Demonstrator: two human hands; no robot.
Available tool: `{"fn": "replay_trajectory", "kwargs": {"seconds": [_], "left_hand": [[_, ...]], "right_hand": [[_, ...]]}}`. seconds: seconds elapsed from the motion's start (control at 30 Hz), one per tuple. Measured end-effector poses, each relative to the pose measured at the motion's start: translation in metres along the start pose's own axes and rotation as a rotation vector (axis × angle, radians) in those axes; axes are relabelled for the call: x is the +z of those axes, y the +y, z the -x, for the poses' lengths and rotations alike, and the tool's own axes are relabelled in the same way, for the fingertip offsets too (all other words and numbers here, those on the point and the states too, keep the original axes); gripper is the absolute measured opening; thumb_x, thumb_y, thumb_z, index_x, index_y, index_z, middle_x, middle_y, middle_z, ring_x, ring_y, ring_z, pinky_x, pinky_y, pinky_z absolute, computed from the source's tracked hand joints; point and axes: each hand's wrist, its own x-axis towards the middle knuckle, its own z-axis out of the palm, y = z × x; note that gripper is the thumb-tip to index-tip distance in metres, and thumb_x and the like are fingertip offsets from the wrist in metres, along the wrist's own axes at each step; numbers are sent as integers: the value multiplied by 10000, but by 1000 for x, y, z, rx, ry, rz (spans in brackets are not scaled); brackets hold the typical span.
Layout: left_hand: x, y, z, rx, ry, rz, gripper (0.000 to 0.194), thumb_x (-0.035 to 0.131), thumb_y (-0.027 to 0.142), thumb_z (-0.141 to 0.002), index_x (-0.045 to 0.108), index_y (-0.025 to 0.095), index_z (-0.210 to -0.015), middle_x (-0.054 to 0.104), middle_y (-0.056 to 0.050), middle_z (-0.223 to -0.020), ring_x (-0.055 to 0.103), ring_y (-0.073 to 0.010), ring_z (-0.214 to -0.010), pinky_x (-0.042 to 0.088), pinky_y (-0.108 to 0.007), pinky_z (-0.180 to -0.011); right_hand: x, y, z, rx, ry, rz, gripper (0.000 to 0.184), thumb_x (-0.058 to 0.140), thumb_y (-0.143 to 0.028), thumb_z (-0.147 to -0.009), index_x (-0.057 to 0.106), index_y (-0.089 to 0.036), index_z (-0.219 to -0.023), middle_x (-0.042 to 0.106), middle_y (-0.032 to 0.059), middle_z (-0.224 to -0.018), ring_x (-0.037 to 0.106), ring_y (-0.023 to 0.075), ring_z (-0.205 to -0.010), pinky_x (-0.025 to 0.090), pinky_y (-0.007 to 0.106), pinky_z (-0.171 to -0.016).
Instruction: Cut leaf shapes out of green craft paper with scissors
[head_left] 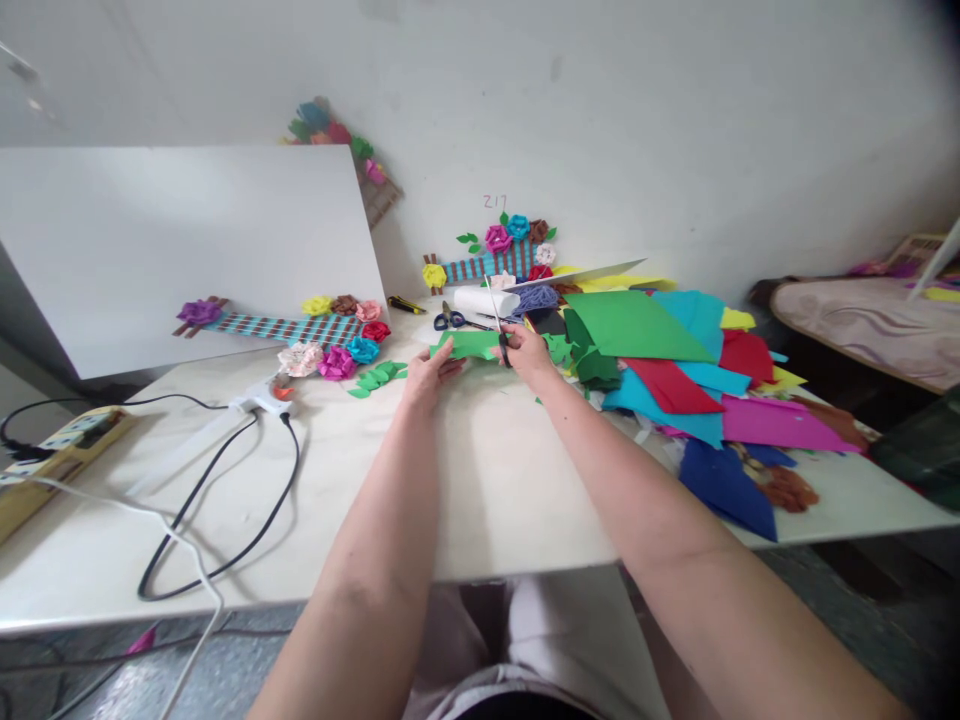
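Pale table (525, 480) against white wall (637, 120). Head view: green paper (469, 346) between hands, over table's far half. Left hand (430, 374) pinches paper, thumb uppermost; right hand (528, 352) has fingers curled at handles of scissors (504, 347), blades pointing away. Possible trouble: thin sheet sags, cut strays; left fingers, if crept closer, get nicked. Paper looks bright green, plain, uneven-edged.
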Motion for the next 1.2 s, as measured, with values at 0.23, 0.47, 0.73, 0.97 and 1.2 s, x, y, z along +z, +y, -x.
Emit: {"fn": "replay_trajectory", "kwargs": {"seconds": [0.23, 0.47, 0.73, 0.97, 1.2], "left_hand": [[-1, -2, 0, 103, -89, -184, 487, 819, 452, -537, 647, 127, -855, 695, -59, -798, 685, -169, -739, 531, -281, -728], [-3, -6, -4, 61, -29, -238, 418, 771, 482, -612, 602, 125, -750, 685, -76, -667, 663, -165, -600, 531, -270, -596], [1, -6, -4, 49, -43, -262, 402, 782, 454, -605, 632, 113, -757, 677, -69, -652, 662, -165, -610, 528, -278, -638], [4, -4, 6, 36, -127, -404, 486, 867, 336, -453, 684, 138, -857, 669, -16, -645, 630, -156, -642, 468, -249, -657], [12, -1, 9, 129, -33, -637, 306, 860, 257, -445, 695, 151, -680, 626, -4, -580, 548, -139, -583, 400, -230, -578]], "right_hand": [[-8, -4, -3, 51, 56, -101, 449, 756, -240, -529, 614, -149, -945, 545, -80, -559, 502, 76, -493, 441, 214, -500], [-11, -6, -4, 82, 91, -104, 417, 762, -225, -529, 624, -160, -917, 534, -85, -554, 491, 71, -512, 408, 191, -493], [-18, -10, -2, 252, 173, -207, 388, 754, -296, -572, 628, -181, -920, 572, -61, -563, 557, 92, -520, 186, 158, -375], [-15, -12, 1, 243, 178, -307, 322, 758, -253, -559, 610, -170, -833, 566, -55, -531, 553, 92, -503, 142, 168, -346], [-19, -13, -3, 164, 297, -199, 255, 711, -312, -605, 614, -154, -780, 544, -48, -493, 537, 97, -487, 316, 184, -410]]}}
